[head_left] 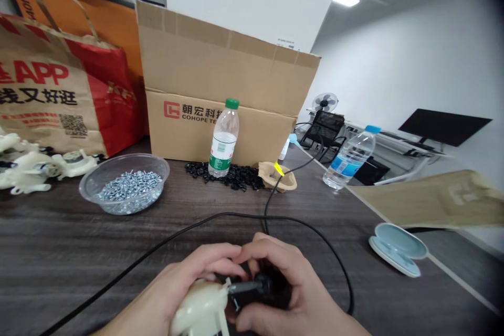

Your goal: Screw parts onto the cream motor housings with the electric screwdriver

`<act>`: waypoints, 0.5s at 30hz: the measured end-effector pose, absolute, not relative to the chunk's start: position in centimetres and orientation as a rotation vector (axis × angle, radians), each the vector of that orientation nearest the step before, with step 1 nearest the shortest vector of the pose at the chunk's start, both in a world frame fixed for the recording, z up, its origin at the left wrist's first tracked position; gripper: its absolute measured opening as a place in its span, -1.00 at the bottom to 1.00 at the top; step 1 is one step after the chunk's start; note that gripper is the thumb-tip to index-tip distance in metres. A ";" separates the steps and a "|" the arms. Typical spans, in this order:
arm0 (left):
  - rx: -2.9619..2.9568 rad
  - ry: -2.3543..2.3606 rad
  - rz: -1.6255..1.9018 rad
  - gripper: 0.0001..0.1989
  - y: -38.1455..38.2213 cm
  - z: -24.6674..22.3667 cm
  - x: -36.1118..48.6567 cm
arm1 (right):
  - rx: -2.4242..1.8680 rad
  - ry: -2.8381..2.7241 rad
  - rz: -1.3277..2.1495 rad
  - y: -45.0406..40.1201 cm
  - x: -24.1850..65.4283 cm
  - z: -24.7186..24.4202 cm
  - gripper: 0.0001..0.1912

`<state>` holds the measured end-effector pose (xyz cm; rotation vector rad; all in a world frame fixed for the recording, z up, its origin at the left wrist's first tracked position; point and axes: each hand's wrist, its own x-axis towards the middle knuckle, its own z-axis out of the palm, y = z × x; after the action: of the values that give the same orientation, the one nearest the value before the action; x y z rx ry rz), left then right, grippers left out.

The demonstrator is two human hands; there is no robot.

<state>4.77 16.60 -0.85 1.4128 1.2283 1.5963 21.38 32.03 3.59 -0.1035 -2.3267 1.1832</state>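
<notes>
My left hand (175, 283) is closed around a cream plastic housing (200, 308) with a rounded top, low in the middle of the view. A dark plastic part (252, 291) is gripped in my right hand (301, 286), its squarish end against the side of the housing. Whether the two are joined I cannot tell. The fingertips of both hands meet above these pieces and hide some of them. Just beyond my hands a black cable (232, 214) runs across the table.
A clear bowl of screws (129, 189) stands left, beside more cream housings (35, 168). Small black parts (240, 176) lie around a green-capped bottle (224, 142), before a cardboard box (220, 84). Rightward are a pulp tray (289, 184), a blue-capped bottle (350, 160) and an opened pale-blue case (397, 249).
</notes>
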 end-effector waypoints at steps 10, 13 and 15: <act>1.130 1.144 1.630 -0.11 16.6 -1.0 4.6 | -0.301 -2.376 0.841 33.5 22.1 3.8 -0.78; 1.221 1.276 1.705 -0.09 16.3 0.3 5.1 | -0.372 -2.454 0.613 34.5 23.0 4.0 -0.64; 1.258 1.401 1.790 -0.11 16.4 0.9 5.3 | -0.334 -2.469 0.347 35.0 23.6 4.4 -0.63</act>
<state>5.28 16.40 0.93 1.2577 1.4009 1.7896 23.60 34.96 4.36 -0.3339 -2.4685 0.3475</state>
